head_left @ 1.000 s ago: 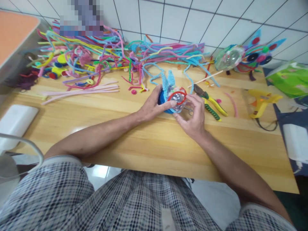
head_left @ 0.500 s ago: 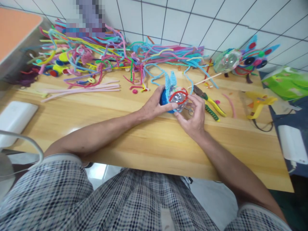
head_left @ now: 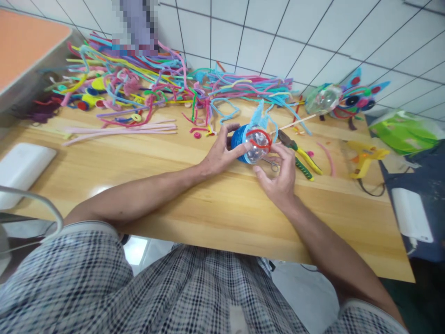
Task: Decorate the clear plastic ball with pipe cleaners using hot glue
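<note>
Here, just right of the centre of the frame, a rounded clear plastic craft piece [head_left: 257, 154] with a blue wrapped band [head_left: 238, 139] at its left end is held over the pale wooden table [head_left: 194, 208]. The band is gripped by the left hand [head_left: 221, 151], whose fingers are curled behind it and whose thumb is laid across the clear front. Pointed light-blue fuzzy ears [head_left: 257, 116] are raised from the top, and a curved red fuzzy strand [head_left: 260, 131] is set against the clear face. At the piece's right edge, the thumb and fingers of the right hand [head_left: 281, 176] are spread apart, the upper fingertips placed by the strand's end; whether it is pinched cannot be told. Beside that hand, pliers with yellow and green handles [head_left: 298, 149] are laid. Farther right, a yellow glue gun [head_left: 366, 157] is seen near a short pink fuzzy strip [head_left: 329, 157]. Across the upper left, a tangled heap of multicoloured fuzzy stems [head_left: 130, 84] is spread, while a clear bottle figure with a colourful eared face [head_left: 325, 99] is placed at the upper right.
</note>
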The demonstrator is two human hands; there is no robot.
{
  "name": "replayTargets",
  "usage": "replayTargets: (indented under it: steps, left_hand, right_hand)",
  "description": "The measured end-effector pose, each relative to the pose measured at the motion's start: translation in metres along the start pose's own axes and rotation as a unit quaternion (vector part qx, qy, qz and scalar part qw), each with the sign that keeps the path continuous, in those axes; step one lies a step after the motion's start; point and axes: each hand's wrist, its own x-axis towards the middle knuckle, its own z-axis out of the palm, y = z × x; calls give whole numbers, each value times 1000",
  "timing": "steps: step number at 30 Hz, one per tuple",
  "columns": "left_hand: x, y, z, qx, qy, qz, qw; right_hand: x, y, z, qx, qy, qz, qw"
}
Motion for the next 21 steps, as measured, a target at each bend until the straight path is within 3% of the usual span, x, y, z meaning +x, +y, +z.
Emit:
replayTargets:
  steps: [11,16,21]
  left_hand:
    - [14,-13,-10,-43,-3,2,999]
    - [14,-4,-16,-11,3,13,1000]
    - [13,5,-18,-3,-15,16,1000]
  right_hand:
    - [-3,-20,-1,13,-46,-23,999]
    - [-1,-27,-5,30,-78,-31,996]
    - [3,-29,-11,23,-70,-30,997]
